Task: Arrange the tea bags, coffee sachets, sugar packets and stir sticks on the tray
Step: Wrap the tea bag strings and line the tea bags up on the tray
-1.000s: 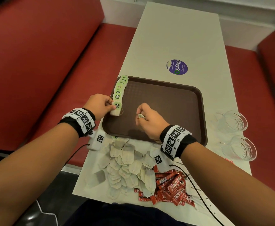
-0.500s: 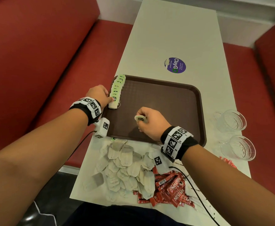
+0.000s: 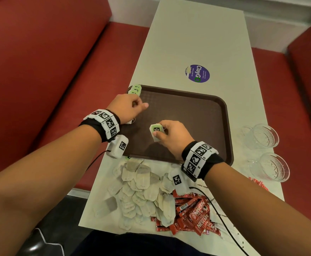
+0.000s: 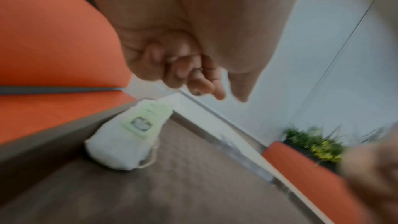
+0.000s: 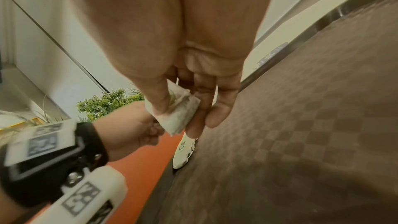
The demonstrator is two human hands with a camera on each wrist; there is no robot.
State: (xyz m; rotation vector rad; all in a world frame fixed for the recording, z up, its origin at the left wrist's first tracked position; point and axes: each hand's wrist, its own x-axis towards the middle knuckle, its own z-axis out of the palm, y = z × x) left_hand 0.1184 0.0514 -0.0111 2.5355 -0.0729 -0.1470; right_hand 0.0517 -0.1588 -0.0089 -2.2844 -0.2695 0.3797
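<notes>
A brown tray [image 3: 197,117] [image 5: 301,125] [image 4: 172,185] lies on the white table. A row of tea bags with green tags [image 3: 136,89] [image 4: 133,135] [image 5: 184,151] leans along its left rim. My left hand [image 3: 139,106] [image 4: 204,89] hovers just above that row, fingers curled, nothing visible in them. My right hand [image 3: 158,133] [image 5: 178,120] is over the tray's near middle and pinches one tea bag [image 3: 156,131] [image 5: 181,122] between thumb and fingers, tag up. Loose tea bags [image 3: 141,189], red coffee sachets [image 3: 195,211] and white sugar packets [image 3: 223,217] lie in front of the tray.
Two glass cups [image 3: 261,135] [image 3: 272,167] stand right of the tray, with red sticks [image 3: 258,183] beside the nearer one. A purple sticker [image 3: 197,73] marks the table beyond the tray. Red bench seats [image 3: 58,71] flank the narrow table.
My left hand let go of the nearest tea bag in the row and lifted above it. My right hand turned its tea bag so the green tag faces up.
</notes>
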